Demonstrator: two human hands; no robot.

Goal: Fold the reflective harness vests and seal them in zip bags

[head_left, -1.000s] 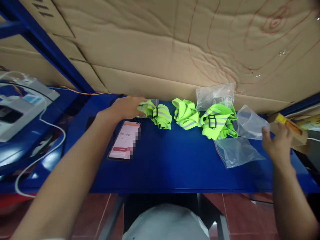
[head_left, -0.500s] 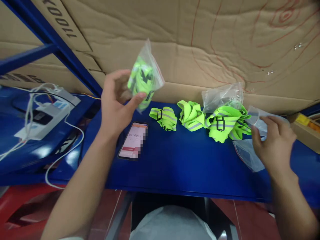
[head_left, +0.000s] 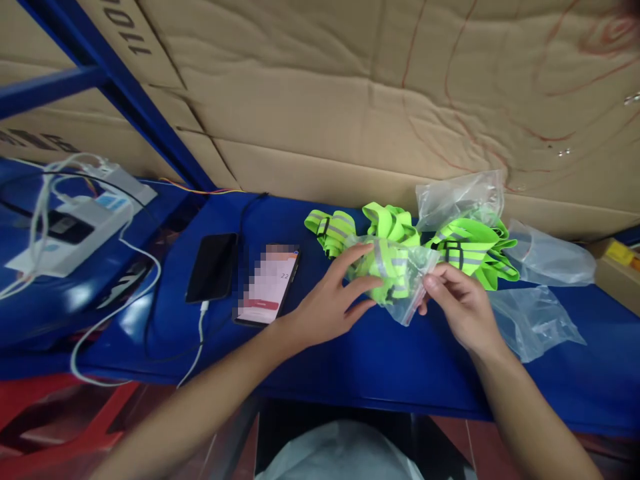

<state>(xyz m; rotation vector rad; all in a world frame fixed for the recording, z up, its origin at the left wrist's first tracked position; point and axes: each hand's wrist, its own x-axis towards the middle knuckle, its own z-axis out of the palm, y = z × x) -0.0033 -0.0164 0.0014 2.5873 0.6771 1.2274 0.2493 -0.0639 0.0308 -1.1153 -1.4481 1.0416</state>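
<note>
A clear zip bag [head_left: 393,270] with a rolled neon-green strap inside is held between both hands over the blue table. My left hand [head_left: 335,300] grips its left side, fingers over the plastic. My right hand [head_left: 463,300] pinches the bag's zip edge between thumb and fingers. Behind the bag lie a small green strap roll [head_left: 330,228] and a looser green strap bundle [head_left: 395,221]. A larger green bundle with a black buckle [head_left: 463,250] is just beyond my right hand. Clear bags lie around it: one behind [head_left: 435,200], others to the right [head_left: 560,257] and in front [head_left: 540,323].
Left of my left hand lie a lit phone [head_left: 267,287] and a dark phone [head_left: 213,267] on a white cable. A white power strip [head_left: 75,243] with tangled cables is at far left. Cardboard [head_left: 310,87] stands behind; a small box [head_left: 620,277] is at right.
My left hand has brought the filled bag down and right to the middle. My right hand has moved left from the clear bags and now pinches the filled bag's edge. The dark phone is uncovered.
</note>
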